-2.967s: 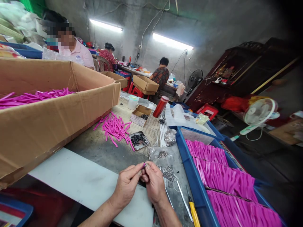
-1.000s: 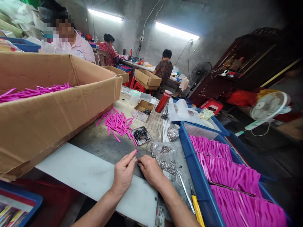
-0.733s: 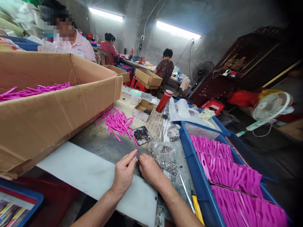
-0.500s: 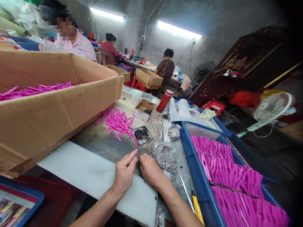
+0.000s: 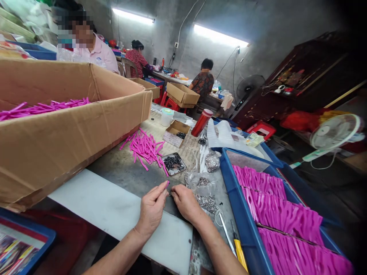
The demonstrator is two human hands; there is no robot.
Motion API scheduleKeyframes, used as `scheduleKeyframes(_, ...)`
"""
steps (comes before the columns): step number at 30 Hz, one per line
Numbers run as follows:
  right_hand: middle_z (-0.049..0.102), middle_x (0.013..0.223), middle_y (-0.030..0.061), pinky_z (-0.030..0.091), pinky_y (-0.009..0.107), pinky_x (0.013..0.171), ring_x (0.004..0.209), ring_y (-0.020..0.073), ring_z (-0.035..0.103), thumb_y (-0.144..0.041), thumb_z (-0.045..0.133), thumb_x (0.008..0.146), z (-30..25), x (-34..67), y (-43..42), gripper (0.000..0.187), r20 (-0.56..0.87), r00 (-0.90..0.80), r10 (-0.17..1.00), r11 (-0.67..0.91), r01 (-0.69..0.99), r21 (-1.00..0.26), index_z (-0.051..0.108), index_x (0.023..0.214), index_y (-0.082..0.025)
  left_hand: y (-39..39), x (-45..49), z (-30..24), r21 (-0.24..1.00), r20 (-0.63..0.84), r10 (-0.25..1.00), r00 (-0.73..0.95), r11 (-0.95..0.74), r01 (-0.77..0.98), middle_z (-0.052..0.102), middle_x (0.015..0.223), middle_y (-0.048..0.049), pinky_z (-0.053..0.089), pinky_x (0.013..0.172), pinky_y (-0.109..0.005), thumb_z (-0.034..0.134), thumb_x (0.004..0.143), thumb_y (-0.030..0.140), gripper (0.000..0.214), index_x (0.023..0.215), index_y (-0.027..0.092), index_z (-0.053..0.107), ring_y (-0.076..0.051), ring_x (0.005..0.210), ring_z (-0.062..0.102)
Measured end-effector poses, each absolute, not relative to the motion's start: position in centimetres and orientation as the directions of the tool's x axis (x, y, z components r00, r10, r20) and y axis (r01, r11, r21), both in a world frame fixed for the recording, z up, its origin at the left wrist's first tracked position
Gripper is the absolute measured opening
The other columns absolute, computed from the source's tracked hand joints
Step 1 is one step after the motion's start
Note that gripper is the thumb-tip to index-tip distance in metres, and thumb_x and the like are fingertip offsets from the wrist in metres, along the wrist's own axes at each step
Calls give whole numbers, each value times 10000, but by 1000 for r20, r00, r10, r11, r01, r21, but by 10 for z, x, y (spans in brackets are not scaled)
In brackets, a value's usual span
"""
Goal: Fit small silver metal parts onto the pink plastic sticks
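My left hand rests on the worktable with its fingers pinched on a small pink plastic piece. Touching it on the right, my right hand lies knuckles up with its fingertips pressed together at that piece, on something too small to make out. A pile of loose pink sticks lies farther back on the table. Beside it sits a small metal tray of dark metal parts. Clear bags of silvery parts lie just right of my right hand.
A big cardboard box with pink sticks fills the left. A blue crate of stacked pink pieces stands at right, a yellow-handled tool beside it. A red tumbler, a small carton and a white cup stand farther back. Three people sit at other tables.
Three seconds ago both hands were raised with the pink piece between them. They have come down onto the table and have stayed together there with little movement since.
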State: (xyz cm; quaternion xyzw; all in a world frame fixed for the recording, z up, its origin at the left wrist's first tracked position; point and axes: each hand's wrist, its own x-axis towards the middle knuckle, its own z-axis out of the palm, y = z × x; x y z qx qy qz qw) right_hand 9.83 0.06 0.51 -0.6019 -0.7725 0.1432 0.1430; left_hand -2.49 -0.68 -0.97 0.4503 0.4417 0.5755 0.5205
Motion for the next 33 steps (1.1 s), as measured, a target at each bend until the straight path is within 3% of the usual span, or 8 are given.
scheduleKeyframes(7,561,709,44,394,222,628,673,148,525,-93,439,776,1,94,0,137,39,-306,951,305,917,-257,558,730,-142,-6,-25,-13,979,69,997,-41,-75,-187,614,714,-31,455,478,-215,548,674,202,275,930,172,643,-88,489,498)
scheduleKeyframes(21,584,729,99,355,253,560,643,183,543,-102,395,764,8,83,3,150,-56,-184,981,174,973,-150,543,778,-116,-6,-26,-12,983,73,997,-39,-78,-169,654,791,-58,484,530,-234,552,667,206,273,922,168,644,-151,651,584)
scheduleKeyframes(25,567,680,65,341,247,562,634,166,515,-94,406,716,9,88,3,138,-7,-145,989,136,942,-308,533,689,-140,-6,-26,-12,980,73,996,-44,-80,-183,654,809,-61,479,512,-232,558,654,201,270,906,171,651,-143,618,580)
scheduleKeyframes(28,509,597,12,331,236,543,590,143,463,-118,410,687,9,92,2,123,80,-30,996,72,795,-602,492,606,-161,-6,-25,-11,978,68,997,-35,-74,-195,648,799,-61,470,487,-224,557,653,200,270,904,169,654,-123,560,558)
scheduleKeyframes(31,427,528,-37,304,216,473,500,111,390,-226,447,682,7,93,0,94,60,99,993,16,396,-918,469,612,-168,-7,-24,-8,979,65,998,-11,-66,-194,631,733,-43,459,454,-215,554,657,207,274,909,165,653,-90,465,501)
scheduleKeyframes(33,370,486,-64,250,201,414,428,83,320,-278,490,661,7,91,-2,121,-15,133,991,-24,71,-997,460,624,-167,-7,-24,-6,980,73,997,2,-71,-187,613,678,-27,452,436,-210,550,659,211,276,911,161,652,-77,429,468)
